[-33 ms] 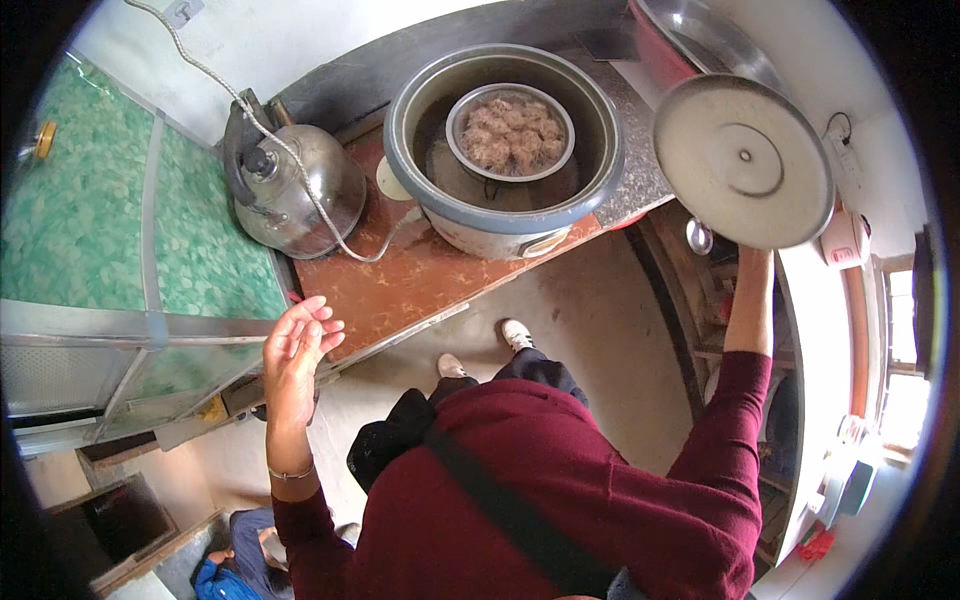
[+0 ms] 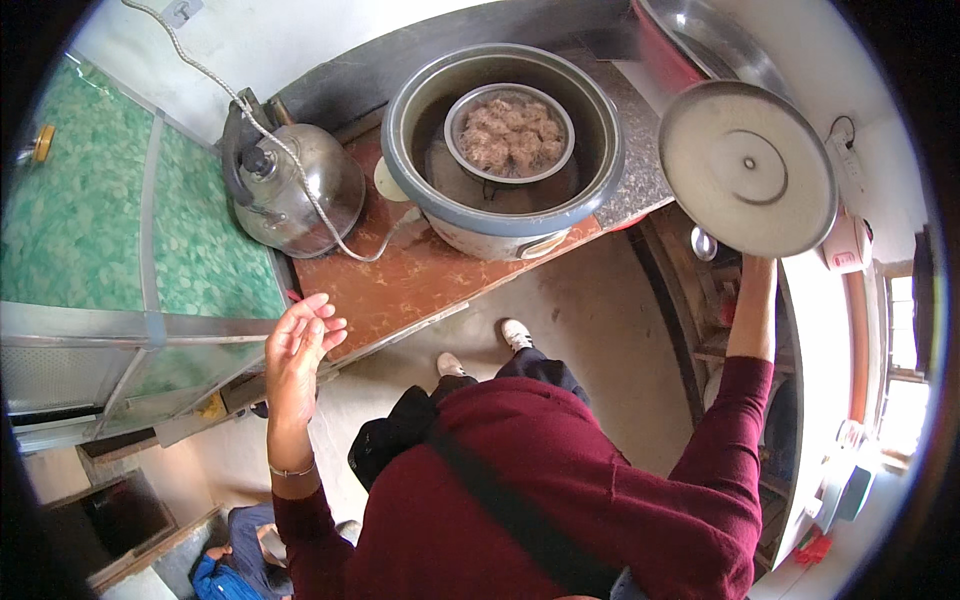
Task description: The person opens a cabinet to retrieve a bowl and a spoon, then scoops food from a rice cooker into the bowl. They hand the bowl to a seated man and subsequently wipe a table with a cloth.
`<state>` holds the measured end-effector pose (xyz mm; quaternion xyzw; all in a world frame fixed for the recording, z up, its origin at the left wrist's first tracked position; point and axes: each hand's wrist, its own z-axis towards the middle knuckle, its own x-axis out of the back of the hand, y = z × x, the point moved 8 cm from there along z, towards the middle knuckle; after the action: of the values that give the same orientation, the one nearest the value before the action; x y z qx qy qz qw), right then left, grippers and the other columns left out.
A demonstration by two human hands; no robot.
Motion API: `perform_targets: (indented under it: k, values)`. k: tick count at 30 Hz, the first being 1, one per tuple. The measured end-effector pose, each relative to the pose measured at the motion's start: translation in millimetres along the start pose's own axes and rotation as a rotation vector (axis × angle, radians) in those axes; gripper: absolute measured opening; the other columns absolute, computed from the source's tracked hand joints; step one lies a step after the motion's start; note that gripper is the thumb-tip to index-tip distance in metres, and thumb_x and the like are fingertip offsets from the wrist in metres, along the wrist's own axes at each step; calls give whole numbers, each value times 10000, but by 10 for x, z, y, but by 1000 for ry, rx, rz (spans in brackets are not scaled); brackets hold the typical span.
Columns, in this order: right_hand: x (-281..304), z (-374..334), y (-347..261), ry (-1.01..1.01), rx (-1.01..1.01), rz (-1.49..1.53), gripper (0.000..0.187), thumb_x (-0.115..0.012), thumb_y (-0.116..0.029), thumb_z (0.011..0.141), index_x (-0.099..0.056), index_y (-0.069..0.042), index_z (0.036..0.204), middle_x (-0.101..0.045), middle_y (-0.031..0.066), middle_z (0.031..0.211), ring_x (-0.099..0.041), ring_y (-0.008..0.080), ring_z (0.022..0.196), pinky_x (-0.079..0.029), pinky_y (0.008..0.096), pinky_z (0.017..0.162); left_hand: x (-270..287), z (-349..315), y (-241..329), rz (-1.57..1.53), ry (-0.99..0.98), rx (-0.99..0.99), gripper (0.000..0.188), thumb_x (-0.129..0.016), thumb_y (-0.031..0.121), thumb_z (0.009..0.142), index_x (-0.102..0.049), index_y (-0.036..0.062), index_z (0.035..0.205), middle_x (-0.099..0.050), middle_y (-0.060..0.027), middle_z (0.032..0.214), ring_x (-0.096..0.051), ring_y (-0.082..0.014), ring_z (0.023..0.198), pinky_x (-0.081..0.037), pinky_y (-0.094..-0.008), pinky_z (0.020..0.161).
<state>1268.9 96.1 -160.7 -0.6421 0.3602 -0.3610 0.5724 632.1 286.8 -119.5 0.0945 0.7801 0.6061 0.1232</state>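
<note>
A large round pot lid, its pale inner face turned up, is held out at the right by my right hand. The lid covers the fingers; only the wrist end shows. My left hand hovers empty by the counter's front edge, fingers loosely bent and apart. Between them on the counter stands a big electric cooking pot with a grey-blue rim, uncovered. Inside sits a metal bowl filled with lumpy, brownish-pink balls of food.
Left of the pot stands a metal kettle, a white cord running across it. A green-panelled cabinet borders the left side. Shelves line the right, below a pink appliance. Another seated person is at lower left.
The lid and my right hand have shifted slightly right and down. My left hand has barely moved; the pot and bowl stay put.
</note>
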Motion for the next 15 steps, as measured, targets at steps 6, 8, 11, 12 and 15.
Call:
perform_targets:
  k: [6,8,11,12,15]
  values:
    - [395,378,378,29,-48,-35,382,-526,-391,857,-592,-42,716,-485,12,518,-414,95,397,-258,238,353,-451,137,-98,-14,1,27,319,-542,162,882,-497,9,1159,-549,-84,1021,-572,-179,895,-482,-312,800]
    - [314,595,425,-8,-45,-84,385,-527,-388,857,-593,-43,699,-480,7,498,-407,91,378,-249,237,341,-618,153,-92,-11,-9,21,322,-544,164,881,-497,7,1158,-552,-86,1020,-574,-180,893,-483,-313,798]
    - [85,887,315,-82,-6,-270,390,-529,-383,856,-594,-44,674,-473,1,467,-396,86,349,-235,235,322,-775,159,-90,-14,8,26,296,-536,164,887,-510,8,1137,-549,-95,1027,-573,-181,892,-486,-308,801]
    - [-67,891,290,-195,-72,-401,455,-563,-422,826,-580,-18,616,-474,22,464,-401,80,364,-248,246,326,-795,136,-92,-14,30,24,281,-532,163,890,-519,10,1126,-547,-98,1028,-573,-180,891,-486,-305,804]
    - [-379,1142,384,-198,104,-709,546,-602,-507,753,-586,10,577,-515,65,494,-496,130,447,-381,286,444,-858,63,-91,-4,65,15,285,-521,159,895,-514,12,1139,-547,-92,1026,-569,-172,895,-483,-304,807]
